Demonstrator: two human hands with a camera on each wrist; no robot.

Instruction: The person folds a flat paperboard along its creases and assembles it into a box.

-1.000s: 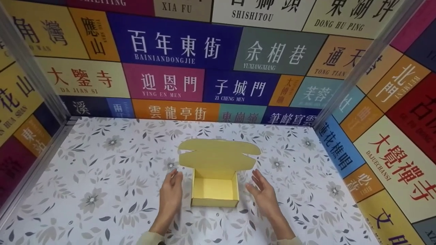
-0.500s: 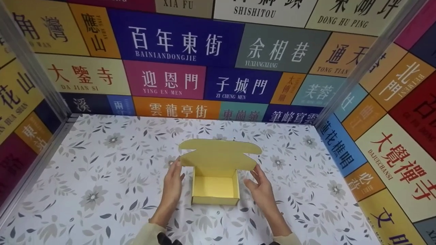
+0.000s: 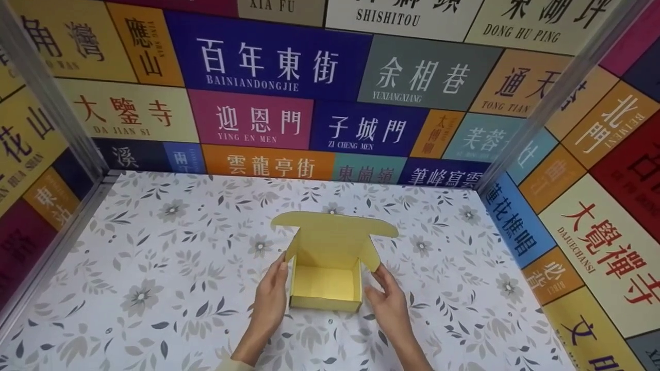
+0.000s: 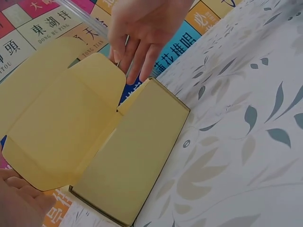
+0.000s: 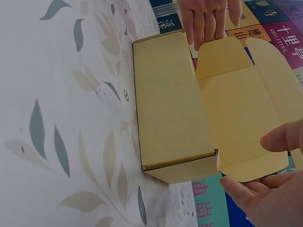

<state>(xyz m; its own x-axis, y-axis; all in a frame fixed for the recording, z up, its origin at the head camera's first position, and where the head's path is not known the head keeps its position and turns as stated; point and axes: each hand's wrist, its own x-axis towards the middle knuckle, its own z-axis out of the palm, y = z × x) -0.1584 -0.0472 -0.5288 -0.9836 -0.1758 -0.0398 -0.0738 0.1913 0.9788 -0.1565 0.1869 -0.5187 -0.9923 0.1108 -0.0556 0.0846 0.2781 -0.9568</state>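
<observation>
A small yellow cardboard box (image 3: pixel 326 306) stands on the table with its lid (image 3: pixel 334 245) raised at the back, and its inside shows nothing in it. My left hand (image 3: pixel 270 299) is at the lid's left side flap (image 3: pixel 292 248), its straight fingers pressing the flap inward. On the other side, my right hand (image 3: pixel 389 308) touches the right side flap (image 3: pixel 372 253) with extended fingers, thumb held apart from them. Both side flaps are bent forward. The rounded tuck flap (image 3: pixel 335 221) along the lid's top edge stands out past both sides.
A white cloth (image 3: pixel 170 268) with grey leaves and flowers covers the table. Behind it rises a wall (image 3: pixel 268 67) of coloured panels with lettering, and similar panels line both sides. Metal posts (image 3: pixel 536 103) stand at the corners.
Both hands have moved in from beside the box to the lid's side flaps. Those flaps, flat in line with the lid before, are now folded forward. The box has stayed in place.
</observation>
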